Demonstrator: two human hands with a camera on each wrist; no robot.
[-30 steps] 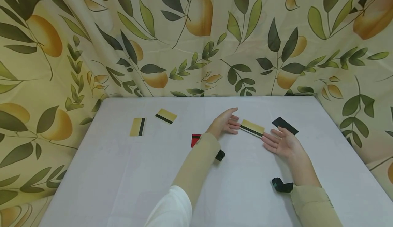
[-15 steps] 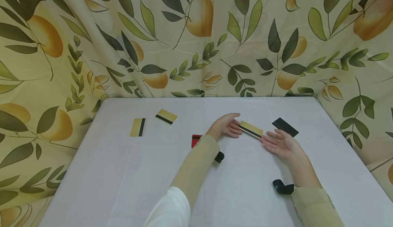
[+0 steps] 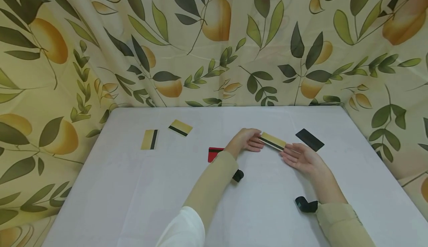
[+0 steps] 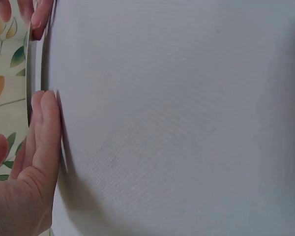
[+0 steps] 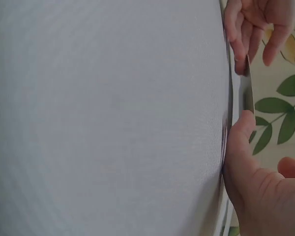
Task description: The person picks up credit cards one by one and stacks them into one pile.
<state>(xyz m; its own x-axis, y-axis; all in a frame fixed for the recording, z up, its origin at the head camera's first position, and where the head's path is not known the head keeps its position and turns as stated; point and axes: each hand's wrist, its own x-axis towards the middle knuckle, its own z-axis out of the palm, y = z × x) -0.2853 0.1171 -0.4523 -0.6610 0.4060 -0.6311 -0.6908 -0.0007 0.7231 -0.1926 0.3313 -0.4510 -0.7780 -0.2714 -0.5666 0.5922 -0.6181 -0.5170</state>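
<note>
A gold card with a dark stripe (image 3: pixel 272 140) lies between my two hands on the right half of the white table. My left hand (image 3: pixel 246 140) is at its left end, fingertips touching the edge, thumb held apart from the fingers. At the card's right end, the extended fingers of my right hand (image 3: pixel 302 158) touch the corner, palm turned up and inward. In the left wrist view the card (image 4: pixel 28 73) shows edge-on, standing slightly off the tabletop between the fingertips. The right wrist view shows the same card (image 5: pixel 250 91) as a thin tilted edge.
A black card (image 3: pixel 310 139) lies behind my right hand. A red card (image 3: pixel 212 155) is partly hidden by my left sleeve. Two more gold cards (image 3: pixel 149 139) lie at the left of the white table (image 3: pixel 110 195). A fruit-patterned cloth (image 3: pixel 200 61) hangs behind.
My left hand has come down a little toward the near side, its thumb lowering toward the card. My right hand and the gold card have shifted slightly left and nearer.
</note>
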